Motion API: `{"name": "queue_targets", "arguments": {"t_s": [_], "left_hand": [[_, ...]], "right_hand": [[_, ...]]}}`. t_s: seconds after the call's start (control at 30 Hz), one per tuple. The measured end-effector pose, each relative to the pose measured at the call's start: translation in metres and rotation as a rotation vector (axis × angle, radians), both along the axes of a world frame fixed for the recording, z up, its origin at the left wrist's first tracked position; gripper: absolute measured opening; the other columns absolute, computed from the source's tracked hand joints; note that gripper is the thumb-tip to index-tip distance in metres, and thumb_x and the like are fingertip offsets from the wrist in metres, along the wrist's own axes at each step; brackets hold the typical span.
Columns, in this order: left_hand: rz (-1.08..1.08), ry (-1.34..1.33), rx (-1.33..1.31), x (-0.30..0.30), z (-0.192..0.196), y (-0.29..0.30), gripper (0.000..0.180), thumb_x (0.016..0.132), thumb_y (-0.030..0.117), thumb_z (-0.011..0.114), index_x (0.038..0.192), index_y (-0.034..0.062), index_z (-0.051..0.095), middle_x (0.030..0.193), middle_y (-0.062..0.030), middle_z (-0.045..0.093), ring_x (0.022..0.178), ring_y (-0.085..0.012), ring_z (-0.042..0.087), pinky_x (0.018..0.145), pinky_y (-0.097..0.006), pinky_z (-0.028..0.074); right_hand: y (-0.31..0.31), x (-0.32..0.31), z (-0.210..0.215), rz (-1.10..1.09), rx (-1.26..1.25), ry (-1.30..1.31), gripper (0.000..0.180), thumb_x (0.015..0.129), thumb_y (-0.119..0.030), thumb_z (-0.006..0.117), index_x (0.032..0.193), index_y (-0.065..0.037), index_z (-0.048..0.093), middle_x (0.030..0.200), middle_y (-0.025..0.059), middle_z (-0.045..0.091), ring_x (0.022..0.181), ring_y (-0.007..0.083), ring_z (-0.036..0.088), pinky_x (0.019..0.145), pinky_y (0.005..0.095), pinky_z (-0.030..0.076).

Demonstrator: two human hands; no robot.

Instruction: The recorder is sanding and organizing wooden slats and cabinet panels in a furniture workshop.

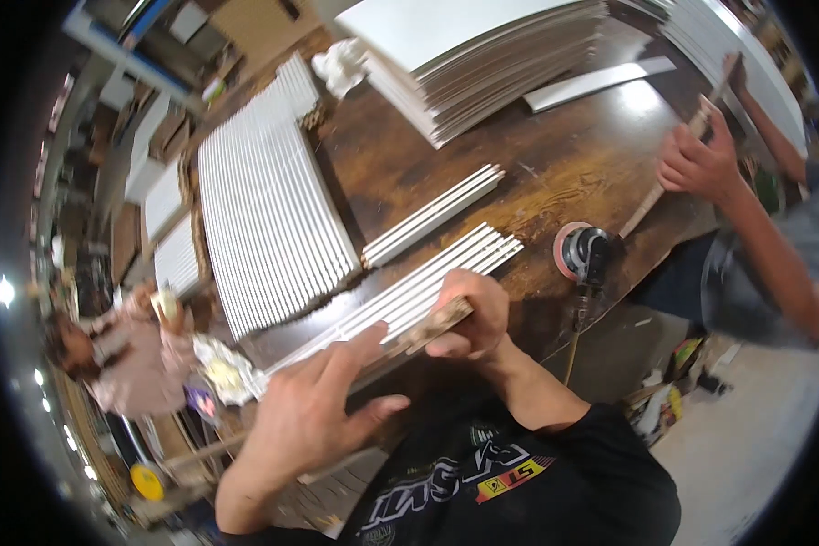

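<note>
Head view: right hand (471,314) fingers clench a sanding block (430,328) on white strips (409,291) at the tabletop (555,164) edge; left hand (314,409) spreads open, steadying. Uneven pressure could push strips off.

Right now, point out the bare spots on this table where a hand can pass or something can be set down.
Bare dark table shows between the panel stack, the short strips and the sander. A narrow gap runs between the slat row and those strips. It is crowded near both hands, over the long strips.
</note>
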State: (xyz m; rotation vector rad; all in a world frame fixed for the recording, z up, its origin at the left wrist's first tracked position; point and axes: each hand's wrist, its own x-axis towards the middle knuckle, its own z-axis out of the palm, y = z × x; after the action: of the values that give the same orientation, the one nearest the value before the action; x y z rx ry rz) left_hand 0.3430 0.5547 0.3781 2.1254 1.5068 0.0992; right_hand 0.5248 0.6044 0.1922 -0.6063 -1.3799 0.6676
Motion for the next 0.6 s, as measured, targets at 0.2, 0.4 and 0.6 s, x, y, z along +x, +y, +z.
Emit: {"name": "queue_targets", "arguments": {"t_s": [0.2, 0.4, 0.6], "left_hand": [[-0.098, 0.101, 0.258, 0.045, -0.011, 0.018, 0.027, 0.084, 0.007, 0.078, 0.107, 0.0029, 0.065, 0.084, -0.015, 0.069, 0.074, -0.035, 0.07, 0.067, -0.042, 0.055], [-0.119, 0.343, 0.021, 0.081, 0.016, 0.049, 0.018, 0.084, 0.008, 0.079, 0.098, 0.0009, 0.071, 0.079, -0.0157, 0.07, 0.065, -0.0319, 0.065, 0.062, -0.037, 0.053], [-0.155, 0.301, -0.057, 0.077, 0.007, 0.051, 0.016, 0.081, 0.008, 0.081, 0.093, 0.0018, 0.072, 0.081, -0.0137, 0.07, 0.068, -0.0335, 0.067, 0.065, -0.04, 0.054]], "right_hand": [[-0.006, 0.002, 0.007, -0.198, -0.049, -0.069, 0.053, 0.082, -0.062, 0.075, 0.083, -0.011, 0.06, 0.069, 0.0045, 0.054, 0.058, 0.0273, 0.054, 0.052, 0.0395, 0.04], [-0.001, 0.001, 0.002, -0.317, 0.029, 0.041, 0.052, 0.086, -0.061, 0.072, 0.077, -0.012, 0.058, 0.068, -0.0009, 0.047, 0.052, 0.0158, 0.048, 0.047, 0.0309, 0.03], [0.004, 0.004, -0.005, -0.28, 0.017, 0.125, 0.049, 0.09, -0.06, 0.068, 0.078, -0.013, 0.059, 0.067, -0.0019, 0.046, 0.05, 0.0124, 0.046, 0.046, 0.0298, 0.029]]}}
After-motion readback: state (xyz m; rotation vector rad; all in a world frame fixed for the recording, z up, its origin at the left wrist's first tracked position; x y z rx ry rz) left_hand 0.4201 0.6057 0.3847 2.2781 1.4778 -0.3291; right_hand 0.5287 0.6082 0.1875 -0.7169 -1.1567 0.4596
